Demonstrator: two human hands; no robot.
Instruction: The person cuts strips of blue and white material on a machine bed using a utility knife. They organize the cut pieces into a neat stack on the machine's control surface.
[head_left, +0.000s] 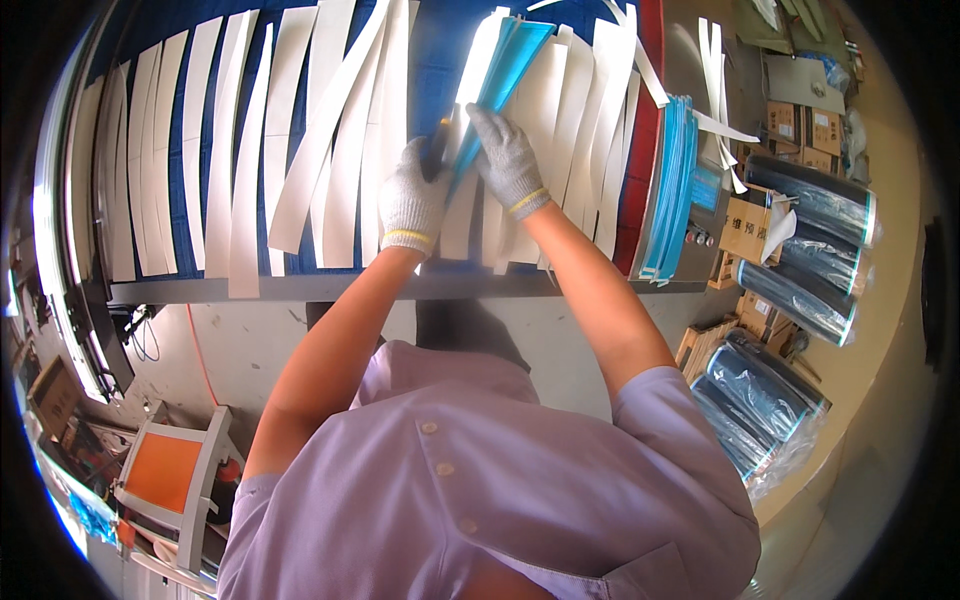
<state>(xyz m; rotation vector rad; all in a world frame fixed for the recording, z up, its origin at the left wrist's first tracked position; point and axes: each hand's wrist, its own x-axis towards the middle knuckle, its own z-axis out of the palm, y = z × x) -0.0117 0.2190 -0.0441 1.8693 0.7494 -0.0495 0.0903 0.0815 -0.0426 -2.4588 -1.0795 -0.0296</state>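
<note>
My left hand (411, 201), in a grey knit glove with a yellow cuff line, is closed around a dark handheld tool (436, 154) with a small yellow-orange part. The tool's working end is blurred by glare. With my right hand (510, 161), gloved the same way, I grip a glossy blue strip (517, 56), wide at its far end and narrowing toward me. That strip's near tip reaches close to my left fingers; I cannot tell whether they touch it. White strips (300, 180) lie under and on both sides of my hands on the blue work surface (431, 75).
At the right of the table, a stack of blue strips (670, 195) lies beside a control panel (703, 191) with knobs. A metal rail (56, 187) bounds the left side. Plastic-wrapped dark rolls (814, 202) and cardboard boxes (802, 127) stand beyond the right end.
</note>
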